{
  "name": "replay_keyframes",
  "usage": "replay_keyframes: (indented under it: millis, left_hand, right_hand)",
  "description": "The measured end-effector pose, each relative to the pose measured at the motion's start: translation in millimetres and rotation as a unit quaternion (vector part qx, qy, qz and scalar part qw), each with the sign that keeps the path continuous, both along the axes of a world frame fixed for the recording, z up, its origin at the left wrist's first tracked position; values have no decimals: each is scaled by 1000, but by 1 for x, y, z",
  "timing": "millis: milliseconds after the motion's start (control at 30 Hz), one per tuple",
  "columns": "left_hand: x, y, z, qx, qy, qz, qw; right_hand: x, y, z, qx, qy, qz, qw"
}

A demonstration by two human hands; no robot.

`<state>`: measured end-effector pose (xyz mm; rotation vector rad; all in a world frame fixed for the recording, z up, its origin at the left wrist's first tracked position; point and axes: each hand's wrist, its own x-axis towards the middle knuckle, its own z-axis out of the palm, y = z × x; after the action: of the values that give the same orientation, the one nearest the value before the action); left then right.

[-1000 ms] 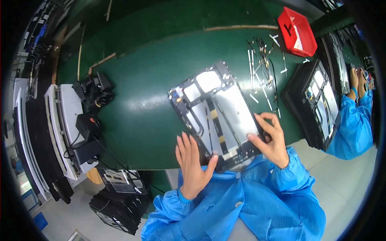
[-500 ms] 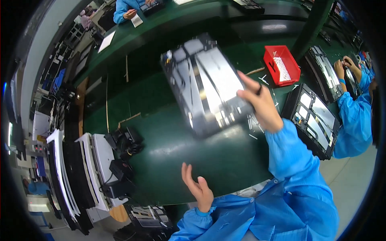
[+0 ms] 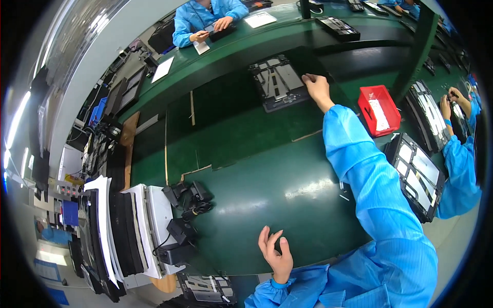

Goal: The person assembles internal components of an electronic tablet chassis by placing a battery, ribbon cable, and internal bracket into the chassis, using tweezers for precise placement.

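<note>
An opened tablet (image 3: 280, 82) with silver battery panels in a dark frame lies at the far side of the green table. My right hand (image 3: 319, 91) reaches out to its right edge, thumb and fingers closed at that edge; the exact contact there is small and hard to see. Over the table's near edge, my left hand (image 3: 277, 254) is raised with its fingers apart and slightly bent, holding nothing. Right of my right arm sits a red bin (image 3: 365, 105) with white pieces inside. A stack of similar opened tablets (image 3: 415, 177) stands beside my right sleeve.
Black power adapters (image 3: 182, 231) with cables lie at the left, beside upright white and black sheets (image 3: 136, 226). Across the table, a co-worker (image 3: 210, 20) handles a dark device. Another co-worker's hands (image 3: 454, 108) work at the far right. A green post (image 3: 416, 61) rises behind the bin.
My right hand has carried the tablet away from me, from above the table to its far side, where it now lies flat. My left hand stays open near the table edge. The view has shifted.
</note>
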<state>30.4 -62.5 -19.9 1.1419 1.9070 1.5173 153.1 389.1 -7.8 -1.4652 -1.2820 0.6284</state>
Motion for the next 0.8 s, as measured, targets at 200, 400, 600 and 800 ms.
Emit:
replay_keyframes:
  millis: [200, 400, 600, 800]
  left_hand:
    - [4, 4, -1, -16, 60, -30, 998]
    - [24, 16, 7, -17, 91, -78, 993]
    - [92, 18, 4, -3, -121, -245, 962]
    - [161, 19, 10, -16, -186, -340, 922]
  right_hand:
    - [2, -132, 108, -43, 280, 296, 912]
    - [111, -320, 183, 196, -50, 358, 912]
    - [289, -364, 94, 140, -72, -219, 963]
    - [394, -388, -39, 12, 105, -257, 961]
